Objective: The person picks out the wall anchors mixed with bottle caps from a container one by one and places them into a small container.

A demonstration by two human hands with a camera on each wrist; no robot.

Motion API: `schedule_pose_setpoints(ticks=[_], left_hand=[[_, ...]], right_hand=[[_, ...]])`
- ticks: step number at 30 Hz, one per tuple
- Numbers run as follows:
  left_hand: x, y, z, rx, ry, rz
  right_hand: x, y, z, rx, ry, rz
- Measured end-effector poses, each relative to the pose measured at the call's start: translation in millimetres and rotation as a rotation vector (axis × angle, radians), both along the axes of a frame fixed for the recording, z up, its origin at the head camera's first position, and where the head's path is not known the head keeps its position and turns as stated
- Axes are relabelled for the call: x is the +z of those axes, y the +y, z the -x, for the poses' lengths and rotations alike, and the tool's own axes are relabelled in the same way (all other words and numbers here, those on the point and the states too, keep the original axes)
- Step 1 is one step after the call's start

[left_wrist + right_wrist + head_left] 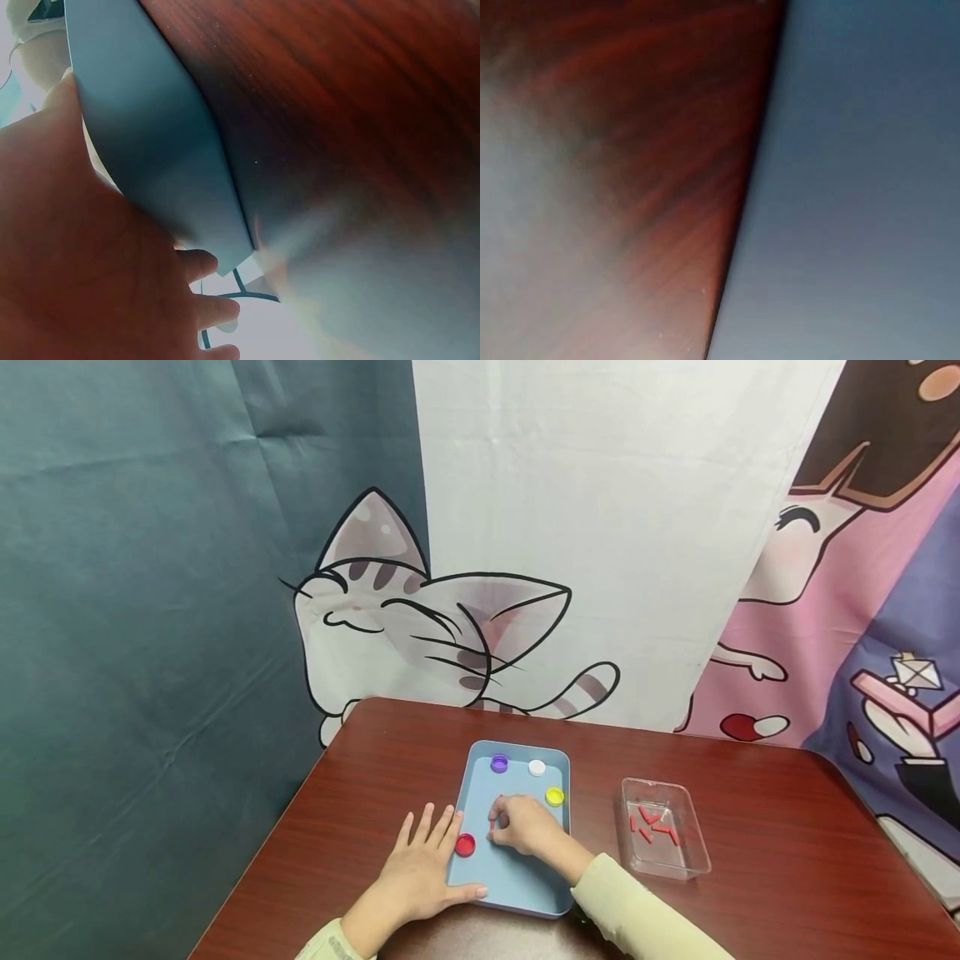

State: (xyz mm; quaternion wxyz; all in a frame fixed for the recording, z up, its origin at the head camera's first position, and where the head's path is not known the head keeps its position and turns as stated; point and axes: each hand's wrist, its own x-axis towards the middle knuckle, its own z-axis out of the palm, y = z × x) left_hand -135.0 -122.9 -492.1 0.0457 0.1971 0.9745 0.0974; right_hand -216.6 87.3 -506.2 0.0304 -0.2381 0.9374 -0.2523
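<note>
In the head view a blue tray (517,893) lies on the table. My left hand (420,872) rests along its left edge with fingers spread, the thumb over the near rim. The left wrist view shows that hand (97,247) against the outer wall of the tray (150,112). Over the middle of the tray, my right hand (528,827) pinches a small red stick (492,827) between thumb and fingers. A red bottle cap (465,845) lies by the left fingertips. Purple (499,763), white (537,768) and yellow (554,797) caps sit toward the far end.
To the right of the tray stands a clear plastic box (693,852) with several red sticks (647,835) in it. The brown table (390,760) ends at a printed cloth backdrop (630,527). In the right wrist view only the tray wall (855,187) and tabletop (667,150) show.
</note>
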Motion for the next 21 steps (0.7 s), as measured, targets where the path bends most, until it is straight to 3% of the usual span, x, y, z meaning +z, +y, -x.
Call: schedule_pose_setpoints(ticks=[10, 21], left_hand=[[1.7, 0, -0.9, 0.001, 0.002, -0.008], [2.9, 1, -2.1, 0.008, -0.009, -0.029]], right_hand=[[16.6, 29, 1.0, 0.028, 0.047, 0.165], [30.6, 74, -15.2, -0.131, 0.065, 0.3]])
